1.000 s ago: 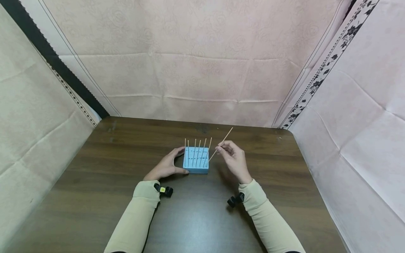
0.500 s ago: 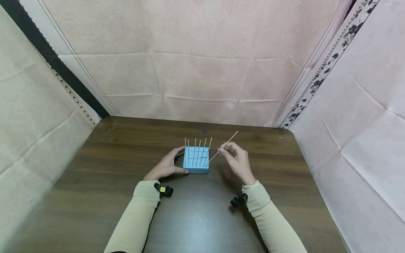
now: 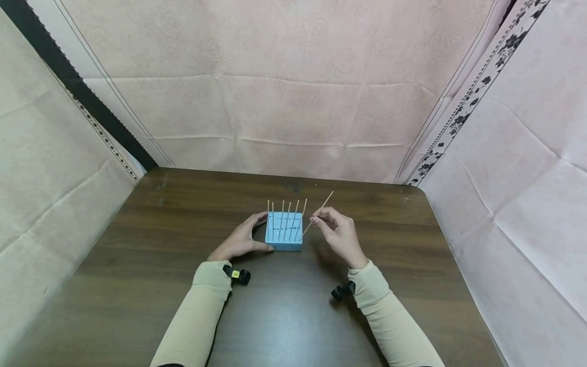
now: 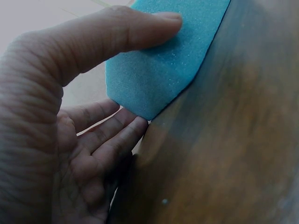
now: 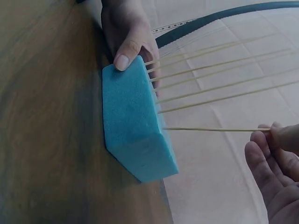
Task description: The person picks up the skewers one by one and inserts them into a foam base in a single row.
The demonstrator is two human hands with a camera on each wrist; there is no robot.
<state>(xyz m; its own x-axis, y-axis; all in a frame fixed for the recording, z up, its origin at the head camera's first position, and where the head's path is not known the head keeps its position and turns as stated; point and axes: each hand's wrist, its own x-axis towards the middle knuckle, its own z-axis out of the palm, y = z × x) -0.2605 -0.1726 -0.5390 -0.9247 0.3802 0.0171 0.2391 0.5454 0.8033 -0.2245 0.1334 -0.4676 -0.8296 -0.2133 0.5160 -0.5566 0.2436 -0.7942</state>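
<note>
A light blue foam block [image 3: 283, 245] sits on the table, with several thin wooden sticks [image 3: 289, 214] standing up out of its top. My left hand [image 3: 243, 238] holds the block from its left side. In the left wrist view the thumb [image 4: 154, 29] lies on the front face, and the fingertips [image 4: 140, 123] touch the edge beside it. Between thumb and fingers my right hand [image 3: 339, 234] pinches one more stick [image 5: 210, 129]. That stick leans to the right, its lower end right at the block's top near the front right corner.
The brown wooden table [image 3: 284, 316] runs back to a pale cloth wall [image 3: 275, 112]. More cloth hangs on the left [image 3: 59, 204] and right [image 3: 513, 193] sides. Each wrist carries a small black camera.
My right hand swung slightly right, tilting the stick lower, then came back left, so the stick now stands steeper than half a second ago. The left hand and block stayed put.
</note>
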